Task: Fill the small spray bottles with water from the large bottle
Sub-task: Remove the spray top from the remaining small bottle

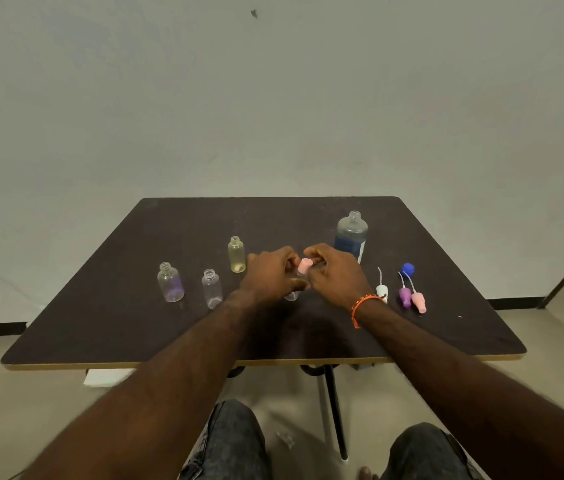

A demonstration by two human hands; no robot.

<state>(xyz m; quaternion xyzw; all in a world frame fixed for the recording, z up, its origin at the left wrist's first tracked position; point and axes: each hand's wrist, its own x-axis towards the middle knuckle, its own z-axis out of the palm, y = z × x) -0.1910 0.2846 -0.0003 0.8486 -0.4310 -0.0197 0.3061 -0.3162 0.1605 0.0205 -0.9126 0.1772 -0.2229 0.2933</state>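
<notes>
Starting at the left of the dark brown desk [100, 306], we see a small clear plastic bottle with a purple tint [170, 282] standing uncapped, then a small clear colourless bottle [212, 288] just right of it, also open at the neck. Further back stands a small yellowish clear bottle [236, 254], uncapped as well.

In the middle, our left hand [270, 271] curls its fingers round a small clear bottle [291, 295] that is mostly hidden behind both hands; only its lower part shows against the desk. Our right hand [334, 271] pinches the pale pink spray cap [305, 265] at the top of that bottle with thumb and fingertips. We judge that the cap is being twisted on or off, but cannot tell which.

Behind the right hand stands the large clear plastic bottle with a blue label [351, 237], open at the top and partly full of water. On the right lie a white spray cap with its thin dip tube [381, 289], a purple spray cap [404, 295], another pink spray cap [418, 301] and a blue screw cap [408, 268].

The small bottles look light, thin-walled and easy to tip, so we would hold each round its body while pouring. The large bottle is heavier and best gripped round its middle.
</notes>
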